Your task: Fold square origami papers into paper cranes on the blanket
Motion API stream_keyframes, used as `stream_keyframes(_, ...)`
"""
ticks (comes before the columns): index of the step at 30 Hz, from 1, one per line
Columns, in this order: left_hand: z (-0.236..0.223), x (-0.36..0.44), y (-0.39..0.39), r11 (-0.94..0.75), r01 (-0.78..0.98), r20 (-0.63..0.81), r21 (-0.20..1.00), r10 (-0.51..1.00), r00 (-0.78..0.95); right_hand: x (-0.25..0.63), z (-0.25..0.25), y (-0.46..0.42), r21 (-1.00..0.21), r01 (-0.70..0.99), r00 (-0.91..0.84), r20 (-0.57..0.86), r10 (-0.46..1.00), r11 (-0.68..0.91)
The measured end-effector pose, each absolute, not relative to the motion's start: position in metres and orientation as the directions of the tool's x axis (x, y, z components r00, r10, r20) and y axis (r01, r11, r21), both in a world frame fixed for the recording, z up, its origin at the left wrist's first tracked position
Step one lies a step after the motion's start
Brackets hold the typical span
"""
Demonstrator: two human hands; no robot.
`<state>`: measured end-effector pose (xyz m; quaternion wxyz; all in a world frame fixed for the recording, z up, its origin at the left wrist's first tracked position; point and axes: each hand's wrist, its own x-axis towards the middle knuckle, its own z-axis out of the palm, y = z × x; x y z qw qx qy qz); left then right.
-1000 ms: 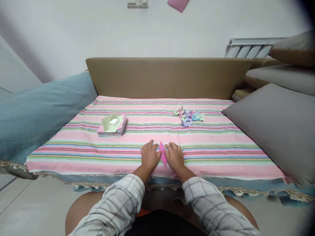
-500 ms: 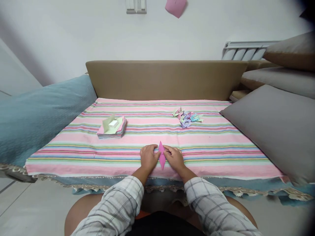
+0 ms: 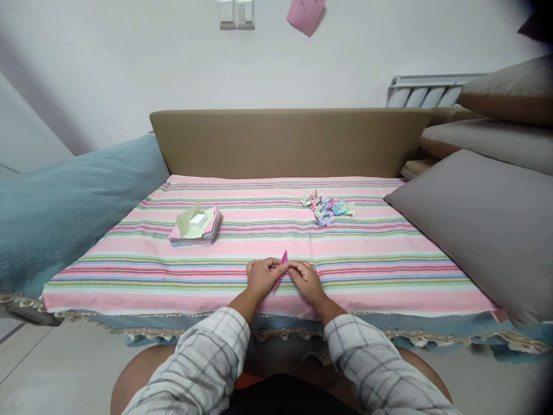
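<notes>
A narrow piece of folded pink paper (image 3: 277, 282), pointed at both ends, is held edge-up just over the striped cloth (image 3: 129, 276). My left hand (image 3: 261, 276) pinches it at the middle from the left, thumb and fingers closed. From the right, my right hand (image 3: 307, 281) has its thumb and fingertips closed on the same middle part. The two hands' fingertips meet there and hide the centre of the paper.
Left of my hands lies a stack of coloured paper sheets (image 3: 203, 239) with a small white block (image 3: 197, 220) on top. Several folded paper pieces (image 3: 326, 210) sit in a pile farther back. A grey cushion (image 3: 479, 225) leans at the right.
The pink paper lay flat between my hands and is now lifted and turned on edge, looking thinner. My fingers have closed in from both sides to pinch it.
</notes>
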<state>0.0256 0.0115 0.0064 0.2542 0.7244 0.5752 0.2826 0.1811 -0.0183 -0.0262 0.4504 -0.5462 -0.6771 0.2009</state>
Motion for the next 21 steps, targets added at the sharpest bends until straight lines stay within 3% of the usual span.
stream_keyframes(3, 0.007, 0.027, 0.014, -0.124, 0.614, 0.061, 0.779, 0.991, 0.122, 0.181, -0.028, -0.018, -0.746, 0.572, -0.008, 0.409, 0.912, 0.34)
stream_keyframes(8, 0.0, 0.027, 0.018, -0.09, 0.561, 0.052, 0.823, 0.995, 0.083, 0.182, -0.034, -0.015, -0.694, 0.607, 0.004, 0.491, 0.871, 0.388)
stream_keyframes(21, -0.014, 0.024, 0.021, -0.094, 0.459, 0.088, 0.883, 0.996, 0.033, 0.178, -0.033, -0.019, -0.685, 0.621, -0.075, 0.433, 0.898, 0.382)
